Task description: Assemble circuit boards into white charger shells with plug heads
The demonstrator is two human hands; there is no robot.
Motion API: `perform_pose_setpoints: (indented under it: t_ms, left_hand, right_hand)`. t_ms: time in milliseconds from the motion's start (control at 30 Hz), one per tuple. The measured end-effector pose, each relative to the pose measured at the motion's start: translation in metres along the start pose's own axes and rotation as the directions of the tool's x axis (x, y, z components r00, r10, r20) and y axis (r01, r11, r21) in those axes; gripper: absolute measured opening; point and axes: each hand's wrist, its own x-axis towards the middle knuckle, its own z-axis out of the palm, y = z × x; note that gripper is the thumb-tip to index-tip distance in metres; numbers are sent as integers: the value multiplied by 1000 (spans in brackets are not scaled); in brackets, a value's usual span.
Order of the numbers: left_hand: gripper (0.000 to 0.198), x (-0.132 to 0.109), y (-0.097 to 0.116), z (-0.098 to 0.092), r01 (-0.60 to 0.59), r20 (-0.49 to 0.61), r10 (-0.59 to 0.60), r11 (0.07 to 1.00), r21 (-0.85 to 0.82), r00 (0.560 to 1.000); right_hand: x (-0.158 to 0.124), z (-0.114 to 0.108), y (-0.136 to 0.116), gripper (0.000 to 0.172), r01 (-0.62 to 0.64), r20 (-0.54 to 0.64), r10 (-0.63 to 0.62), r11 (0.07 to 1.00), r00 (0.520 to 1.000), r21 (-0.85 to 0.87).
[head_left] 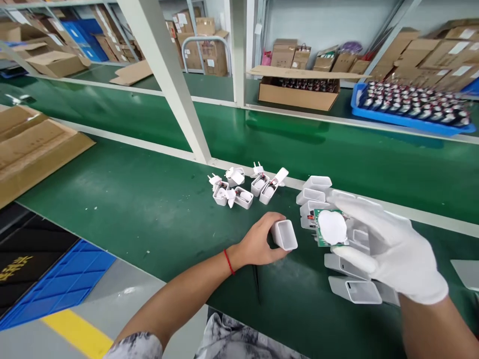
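My bare left hand (261, 240) is wrapped round a white open-ended plastic housing (287, 235), its rectangular mouth turned up toward me. To the right, my white-gloved right hand (389, 244) pinches a green circuit board (321, 239) by its edge; a white flower-shaped pad (333, 227) covers most of the board. Beneath and around the glove lie several more white housings (318, 183), partly hidden by it. Farther back on the green bench stands a group of white housings with plug parts (243, 197), with wires and round white parts showing inside.
Dark tweezers (256, 284) lie near the bench's front edge. A slanted white post (168, 80) rises behind the plug group. Across the bench are an open cardboard box (295, 97) and a blue tray (411, 122) of small wired parts. Another carton (41, 149) sits at left.
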Motion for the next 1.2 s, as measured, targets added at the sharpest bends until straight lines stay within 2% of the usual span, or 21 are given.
perform_pose_setpoints:
  t_ms: [67,133,200,267,400,567,667,933,1200]
  left_hand:
    - [58,1,-3,0,-71,-62,71,997,7,996]
    - [58,1,-5,-1,-100,-96,100,995,6,990]
    - [58,1,-6,-1,-100,-105,98,995,-14,990]
    - [58,2,-7,-2,-113,-97,109,993,-42,989]
    - [61,3,-6,-2,-171,-41,168,983,-66,985]
    - [60,4,-5,-1,-230,5,231,971,-59,973]
    - [60,4,-5,0,-227,48,230,973,-52,972]
    - [58,5,-1,-1,-179,110,180,984,-23,978]
    - [57,3,-3,1,-200,92,200,980,-1,976]
  right_hand:
    - [-3,4,-4,53,44,-4,-45,990,999,-137]
    - [-3,8,-8,51,168,7,-171,959,985,-226]
    - [0,10,-12,44,291,10,-300,915,954,-280]
    - [3,11,-15,34,332,31,-338,895,941,-299]
    - [5,15,-19,21,296,101,-279,880,955,-371]
    - [0,21,-16,16,343,197,-283,825,939,-449]
    - [-3,22,-15,18,351,253,-258,813,932,-465]
    - [-2,22,-23,13,304,268,-185,798,945,-521]
    - [-6,24,-28,8,290,304,-133,774,944,-563]
